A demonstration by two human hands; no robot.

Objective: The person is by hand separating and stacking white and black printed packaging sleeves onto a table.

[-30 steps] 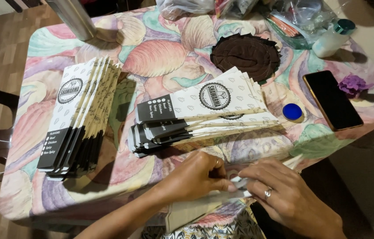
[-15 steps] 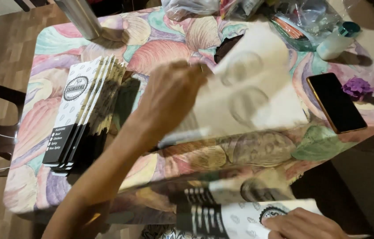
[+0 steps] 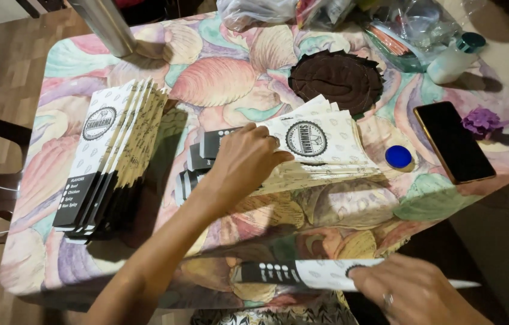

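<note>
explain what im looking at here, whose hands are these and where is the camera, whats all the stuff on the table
This is one view, taken by a camera worn on a person's head and looking down, so the two bare hands are that person's own. No machine is involved.

The left hand presses flat on a fanned pile of paper sleeves, white with a round emblem and a black end. The right hand, with a ring, holds a single sleeve at the near table edge.

A second stack of sleeves lies to the left. Also on the table, under a pastel shell-pattern cloth: a dark round mat, a blue cap, a black phone, a small purple object, a white bottle, clear plastic bags and a metal cylinder.
</note>
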